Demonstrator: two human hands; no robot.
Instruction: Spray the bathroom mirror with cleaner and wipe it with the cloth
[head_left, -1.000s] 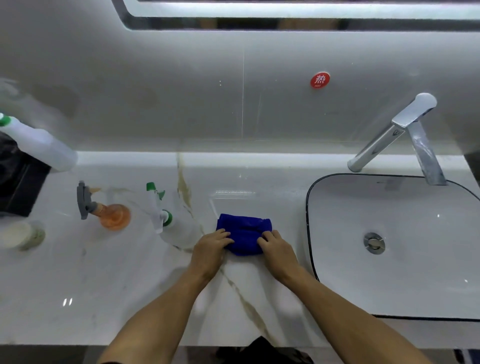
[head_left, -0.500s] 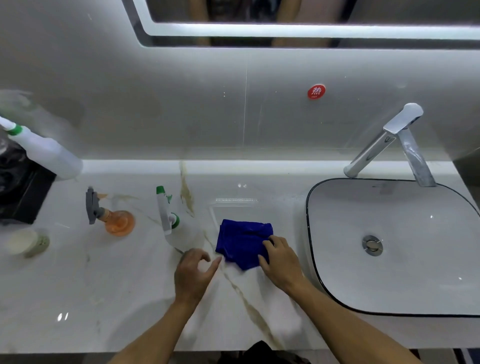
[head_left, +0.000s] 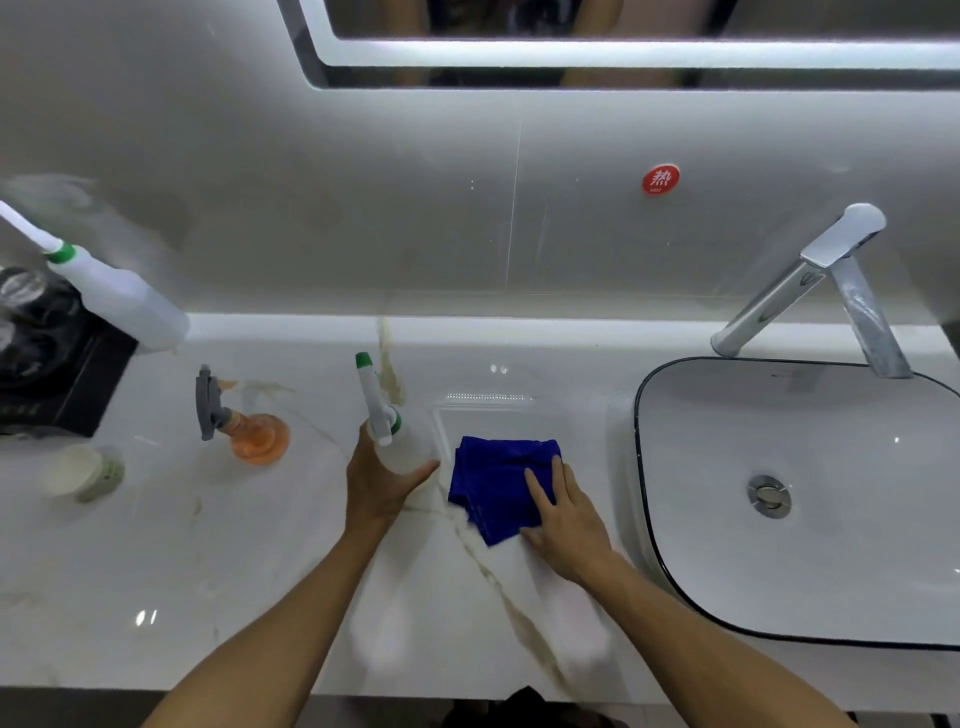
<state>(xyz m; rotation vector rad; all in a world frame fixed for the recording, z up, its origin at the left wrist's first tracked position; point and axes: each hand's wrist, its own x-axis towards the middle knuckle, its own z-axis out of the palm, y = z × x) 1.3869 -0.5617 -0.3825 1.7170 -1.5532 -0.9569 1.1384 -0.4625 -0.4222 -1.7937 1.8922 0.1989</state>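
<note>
The left hand (head_left: 382, 480) cups the clear spray bottle (head_left: 397, 441) on the counter (head_left: 208, 571), fingers curled round it, apparently to lift it. The right hand (head_left: 566, 512) lies flat and open on the blue cloth (head_left: 493, 483) beside it, pinning it. The mirror (head_left: 623, 26) waits above.

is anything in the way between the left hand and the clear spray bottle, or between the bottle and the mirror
Nothing visible. The left hand is already cupped around the base of the clear spray bottle, which stands on the counter. The wall between it and the mirror above is bare. The right hand lies flat on the blue cloth beside it.
</note>
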